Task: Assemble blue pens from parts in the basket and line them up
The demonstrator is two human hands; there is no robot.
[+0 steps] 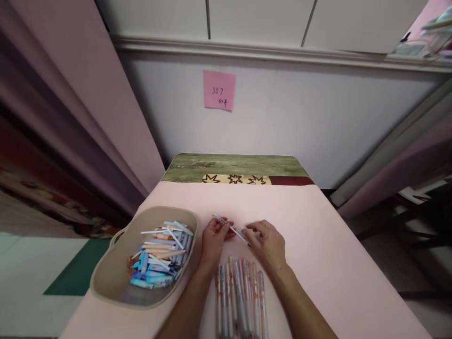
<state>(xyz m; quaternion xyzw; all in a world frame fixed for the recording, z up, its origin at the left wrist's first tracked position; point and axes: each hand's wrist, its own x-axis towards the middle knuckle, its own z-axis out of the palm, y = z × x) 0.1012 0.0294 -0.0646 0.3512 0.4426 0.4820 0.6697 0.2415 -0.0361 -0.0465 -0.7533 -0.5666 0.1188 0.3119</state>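
Pink tablecloth (325, 245), beige basket (106, 278) of blue, white and orange pen parts (160, 254), pink note (219, 89).

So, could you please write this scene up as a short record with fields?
surface: pink table cover
left hand: pinches a thin white pen refill near its far end
right hand: holds the same refill at its near tip
between the forearms: row of clear pen barrels lying side by side
left of the hands: beige tray with loose blue and orange pen parts
wall: pink sticky note

Soft, even indoor light; slight blur; edges bowed, perhaps by wide-angle lens
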